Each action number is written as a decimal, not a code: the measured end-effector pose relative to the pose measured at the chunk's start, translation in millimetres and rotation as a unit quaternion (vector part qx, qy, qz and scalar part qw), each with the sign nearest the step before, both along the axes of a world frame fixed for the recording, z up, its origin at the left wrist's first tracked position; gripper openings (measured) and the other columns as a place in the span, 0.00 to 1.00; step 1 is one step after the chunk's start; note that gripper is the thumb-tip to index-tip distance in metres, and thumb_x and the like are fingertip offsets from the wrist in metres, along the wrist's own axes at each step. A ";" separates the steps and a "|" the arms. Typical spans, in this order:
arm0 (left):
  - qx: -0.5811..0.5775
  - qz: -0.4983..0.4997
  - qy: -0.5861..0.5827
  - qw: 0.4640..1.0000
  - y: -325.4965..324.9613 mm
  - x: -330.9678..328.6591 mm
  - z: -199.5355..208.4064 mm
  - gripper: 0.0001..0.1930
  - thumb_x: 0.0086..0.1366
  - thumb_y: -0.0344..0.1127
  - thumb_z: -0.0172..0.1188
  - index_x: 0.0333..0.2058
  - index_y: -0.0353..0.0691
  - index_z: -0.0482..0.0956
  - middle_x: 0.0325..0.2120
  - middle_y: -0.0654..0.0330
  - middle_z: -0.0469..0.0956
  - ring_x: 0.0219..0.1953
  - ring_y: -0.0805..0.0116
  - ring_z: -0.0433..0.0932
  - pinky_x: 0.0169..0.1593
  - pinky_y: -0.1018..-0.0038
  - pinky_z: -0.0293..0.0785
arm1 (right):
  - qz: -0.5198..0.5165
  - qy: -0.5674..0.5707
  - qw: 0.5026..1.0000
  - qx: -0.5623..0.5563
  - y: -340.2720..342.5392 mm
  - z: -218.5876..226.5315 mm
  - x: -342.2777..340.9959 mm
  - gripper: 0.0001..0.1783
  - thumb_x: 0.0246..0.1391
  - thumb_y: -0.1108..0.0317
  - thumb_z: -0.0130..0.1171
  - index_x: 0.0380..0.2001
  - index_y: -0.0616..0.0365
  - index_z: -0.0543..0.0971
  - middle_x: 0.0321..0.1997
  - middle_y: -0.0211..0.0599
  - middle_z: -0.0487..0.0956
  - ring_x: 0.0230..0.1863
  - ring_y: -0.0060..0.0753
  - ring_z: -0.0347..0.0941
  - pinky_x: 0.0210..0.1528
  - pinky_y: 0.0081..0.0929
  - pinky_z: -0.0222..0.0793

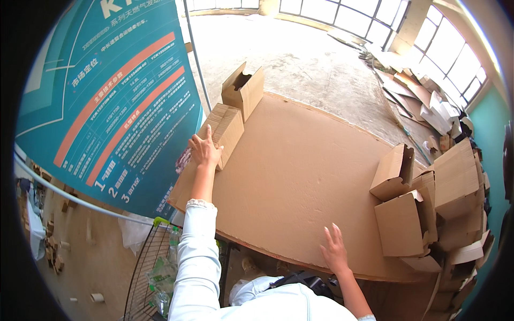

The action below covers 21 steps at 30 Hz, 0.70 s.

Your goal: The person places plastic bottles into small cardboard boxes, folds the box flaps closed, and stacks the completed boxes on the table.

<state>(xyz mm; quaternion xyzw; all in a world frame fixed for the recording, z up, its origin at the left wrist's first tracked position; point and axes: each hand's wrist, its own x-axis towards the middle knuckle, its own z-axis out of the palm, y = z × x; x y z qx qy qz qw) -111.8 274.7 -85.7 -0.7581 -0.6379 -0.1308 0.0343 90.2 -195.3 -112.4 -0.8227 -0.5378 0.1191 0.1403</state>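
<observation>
My left hand (205, 151) reaches to the left side of the table, its fingers spread on the near end of a closed brown cardboard box (231, 136). Lines run along the top of that box. Just beyond it stands a second cardboard box (250, 95) with its top flaps up. My right hand (335, 250) is over the near edge of the cardboard-covered table (300, 176), fingers stretched out and holding nothing. Two cardboard boxes with open tops, a farther one (392, 172) and a nearer one (400, 224), stand at the table's right end.
A teal printed banner (123, 107) on a metal frame rises along the left. Many folded cartons (455, 182) are piled at the right. A wire basket (142, 267) with plastic bottles stands at lower left. Cardboard scraps (409, 91) lie by the far windows.
</observation>
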 end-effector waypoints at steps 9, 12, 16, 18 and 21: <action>-0.003 0.016 0.021 1.000 33.2 23.8 -8.8 0.46 0.49 0.55 0.71 0.66 0.61 0.60 0.54 0.40 0.64 0.55 0.44 0.65 0.59 0.57 0.65 | -0.210 0.006 0.977 0.045 -80.5 29.2 -17.3 0.38 0.51 0.77 0.59 0.66 0.57 0.61 0.72 0.52 0.53 0.72 0.55 0.49 0.70 0.41 0.51; -0.063 -0.014 -0.032 0.997 34.7 25.0 -5.6 0.50 0.49 0.53 0.72 0.68 0.58 0.53 0.58 0.31 0.59 0.62 0.30 0.58 0.62 0.48 0.62 | -0.217 -0.019 0.973 0.080 -83.1 51.2 -15.0 0.37 0.51 0.78 0.59 0.66 0.57 0.61 0.71 0.52 0.55 0.71 0.55 0.51 0.70 0.42 0.53; -0.026 -0.007 0.011 1.000 35.4 7.7 -15.8 0.51 0.51 0.56 0.71 0.69 0.59 0.51 0.68 0.38 0.47 0.67 0.30 0.48 0.61 0.39 0.59 | -0.215 -0.070 0.964 0.141 -81.4 85.0 6.5 0.36 0.51 0.78 0.58 0.65 0.58 0.62 0.71 0.50 0.57 0.71 0.55 0.53 0.69 0.43 0.55; 0.018 -0.029 0.073 0.997 19.5 11.8 -14.3 0.49 0.51 0.55 0.71 0.68 0.55 0.55 0.69 0.42 0.46 0.69 0.34 0.46 0.62 0.39 0.57 | -0.229 -0.116 0.950 0.179 -95.4 101.1 26.3 0.36 0.51 0.78 0.57 0.65 0.58 0.62 0.70 0.50 0.58 0.71 0.54 0.53 0.69 0.43 0.55; 0.091 -0.126 0.058 0.986 -37.7 22.5 -7.8 0.46 0.52 0.46 0.70 0.68 0.49 0.56 0.69 0.44 0.46 0.70 0.37 0.45 0.65 0.40 0.53 | -0.258 -0.187 0.924 0.209 -121.1 121.8 64.5 0.37 0.51 0.78 0.58 0.66 0.57 0.61 0.70 0.49 0.58 0.71 0.54 0.54 0.69 0.42 0.54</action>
